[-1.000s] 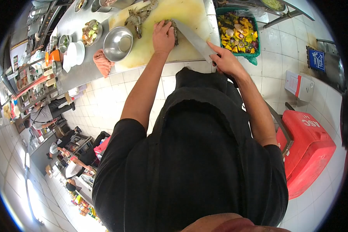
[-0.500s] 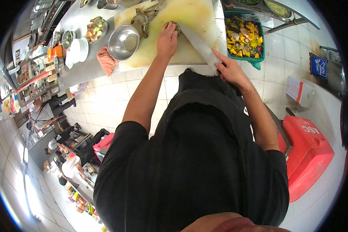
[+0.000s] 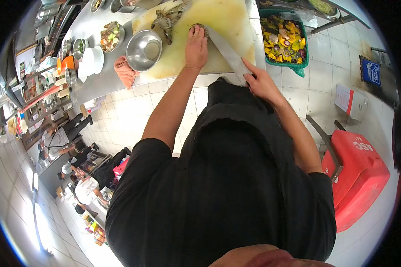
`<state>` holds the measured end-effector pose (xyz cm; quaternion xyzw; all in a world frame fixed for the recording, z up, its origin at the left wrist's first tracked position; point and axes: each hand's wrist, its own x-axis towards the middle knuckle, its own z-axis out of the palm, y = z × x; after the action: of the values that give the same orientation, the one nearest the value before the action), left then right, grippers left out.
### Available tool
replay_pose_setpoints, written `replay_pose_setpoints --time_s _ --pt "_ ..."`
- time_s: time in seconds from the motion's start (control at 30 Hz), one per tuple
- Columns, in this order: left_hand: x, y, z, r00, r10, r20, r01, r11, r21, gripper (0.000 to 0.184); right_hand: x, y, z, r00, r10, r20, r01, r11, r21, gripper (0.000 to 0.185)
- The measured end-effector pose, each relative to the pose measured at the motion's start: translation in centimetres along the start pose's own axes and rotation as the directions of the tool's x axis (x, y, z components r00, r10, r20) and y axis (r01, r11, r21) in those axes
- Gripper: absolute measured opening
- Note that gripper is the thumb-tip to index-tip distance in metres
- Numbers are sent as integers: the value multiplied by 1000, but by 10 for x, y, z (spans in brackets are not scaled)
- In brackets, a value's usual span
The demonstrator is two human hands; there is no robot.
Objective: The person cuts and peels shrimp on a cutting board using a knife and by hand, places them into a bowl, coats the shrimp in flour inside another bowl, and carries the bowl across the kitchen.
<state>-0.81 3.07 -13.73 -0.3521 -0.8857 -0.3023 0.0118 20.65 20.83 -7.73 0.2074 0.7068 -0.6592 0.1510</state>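
My right hand is closed round the handle of a large kitchen knife, index finger stretched along the blade's back. The blade's far end meets a prawn on the yellowed cutting board. With its fingers together, my left hand presses that prawn down and covers much of it. Several whole prawns lie to the left, near the board's far side. Beside them, on the board's left part, stands a steel bowl with nothing visible in it.
An orange cloth lies at the counter's near edge. Left of it are white bowls and a steel bowl of cut vegetables. A green bin of scraps stands right of the counter, a red bin behind. Other people work far left.
The view has shifted slightly. My left hand stays on the prawn, and the knife has moved only a little, its tip still at the prawn.
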Motion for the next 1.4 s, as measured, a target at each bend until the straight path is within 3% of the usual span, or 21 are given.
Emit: replay_pose_setpoints --time_s 0.17,0.53,0.77,0.87,1.07,1.2,1.4 --pt "0 0 -4 1000 -3 8 3 1000 -4 42 1 -13 1 995 91 37 -91 996 -8 54" --pt "0 0 0 1000 -1 -15 1 1000 2 43 5 0 17 990 -123 -61 116 986 -117 54" --pt "0 0 1 1000 -23 -21 23 1000 11 40 -11 -6 20 999 39 -11 -39 999 -1 53" --pt "1 5 3 998 -18 -59 16 999 -33 40 -4 6 26 998 -38 -45 39 999 21 54" --pt "0 -2 4 998 -9 -69 6 999 -44 40 -11 -14 18 996 74 44 -74 997 0 54" --pt "1 0 5 998 -23 -62 18 997 -69 41 -9 -9 18 999 -33 1 33 996 -84 54" --pt "-1 -2 2 1000 -1 -11 0 996 -89 42 -20 -18 2 999 -8 34 12 992 -127 53"
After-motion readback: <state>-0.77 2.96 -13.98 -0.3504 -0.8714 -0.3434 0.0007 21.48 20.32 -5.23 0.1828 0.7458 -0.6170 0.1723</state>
